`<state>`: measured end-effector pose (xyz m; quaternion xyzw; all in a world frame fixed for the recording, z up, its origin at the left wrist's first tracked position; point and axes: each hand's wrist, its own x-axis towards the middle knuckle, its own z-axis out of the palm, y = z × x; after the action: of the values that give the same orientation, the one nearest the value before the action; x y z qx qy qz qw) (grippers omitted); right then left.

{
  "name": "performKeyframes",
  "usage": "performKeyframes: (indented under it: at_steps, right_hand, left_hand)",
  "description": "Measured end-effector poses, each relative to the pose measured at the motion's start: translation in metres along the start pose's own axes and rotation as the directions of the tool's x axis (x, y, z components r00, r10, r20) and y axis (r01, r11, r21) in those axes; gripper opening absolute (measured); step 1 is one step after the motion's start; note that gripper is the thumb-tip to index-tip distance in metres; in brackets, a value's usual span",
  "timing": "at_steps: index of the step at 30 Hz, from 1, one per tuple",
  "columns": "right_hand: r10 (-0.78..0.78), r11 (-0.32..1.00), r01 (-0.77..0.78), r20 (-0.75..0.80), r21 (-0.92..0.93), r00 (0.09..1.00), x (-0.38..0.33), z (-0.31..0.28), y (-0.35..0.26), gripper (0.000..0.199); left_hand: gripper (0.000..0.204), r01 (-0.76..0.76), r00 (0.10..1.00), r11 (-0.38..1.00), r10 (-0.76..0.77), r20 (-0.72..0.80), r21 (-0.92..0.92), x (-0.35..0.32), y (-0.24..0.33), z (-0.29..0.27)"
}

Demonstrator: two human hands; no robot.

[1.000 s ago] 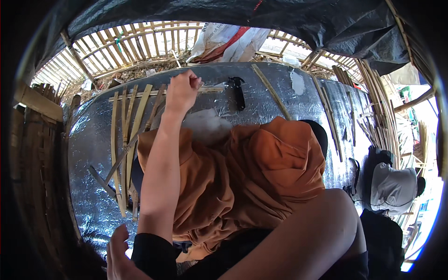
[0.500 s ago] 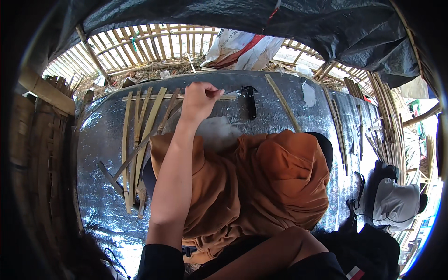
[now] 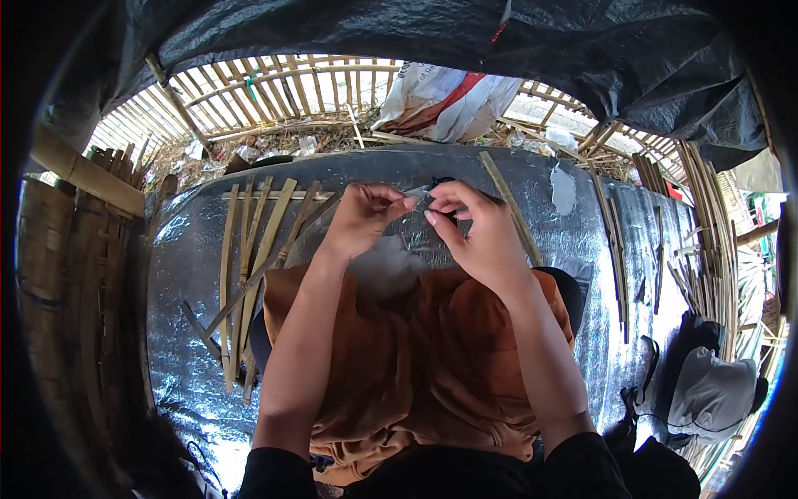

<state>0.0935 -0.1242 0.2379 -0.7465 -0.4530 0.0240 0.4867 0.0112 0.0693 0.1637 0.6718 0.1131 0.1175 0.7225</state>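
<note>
My left hand point(image 3: 370, 218) and my right hand point(image 3: 475, 229) meet above my lap, fingertips almost touching. Each is closed in a pinch. Between them shows something thin and pale, too small to name. Just behind the right fingers is a black tool point(image 3: 443, 180), perhaps a hammer, lying on the silvery foil mat point(image 3: 199, 274) and mostly covered by that hand. Split bamboo strips point(image 3: 273, 224) lie loosely crossed to the left of my left hand. Brown cloth point(image 3: 391, 358) covers my legs beneath both forearms.
One bamboo strip point(image 3: 511, 208) lies beyond my right hand, and more strips point(image 3: 615, 241) lie farther right. A grey-white bag point(image 3: 712, 391) sits at the right. A slatted bamboo fence point(image 3: 291, 91) and a white sack point(image 3: 440, 100) stand at the back, under dark plastic sheeting point(image 3: 374, 25).
My right hand has come up from the lower edge to meet the left. The left hand has come slightly nearer. The black tool is now largely hidden behind my right hand.
</note>
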Motion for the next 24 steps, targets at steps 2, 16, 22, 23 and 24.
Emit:
performKeyframes:
  at_steps: [2,16,22,23,24]
  right_hand:
    - [-0.002,0.998,0.004,0.032,-0.057,0.999,-0.004,0.006,0.017,0.024]
    - [0.036,0.974,-0.043,-0.037,-0.222,0.999,-0.029,0.035,0.059,0.011]
    - [0.162,0.971,-0.169,0.051,0.170,0.985,-0.047,0.043,0.124,0.008]
    - [0.178,0.980,-0.180,0.032,0.087,0.983,-0.052,0.012,0.141,0.008]
    - [0.300,0.920,-0.295,0.020,0.259,0.954,-0.055,0.043,0.149,0.010]
  left_hand:
    - [0.008,0.010,1.000,0.999,-0.009,-0.010,0.049,0.001,-0.006,0.007]
    - [0.018,0.012,0.997,0.966,0.008,-0.080,0.256,-0.007,-0.031,0.034]
    - [0.049,-0.408,0.799,0.582,0.601,-0.033,0.704,-0.024,0.037,0.111]
    - [0.052,-0.534,0.804,0.667,0.590,0.069,0.520,-0.025,0.060,0.163]
    - [0.052,-0.650,0.747,0.628,0.632,0.206,0.427,-0.046,0.073,0.184]
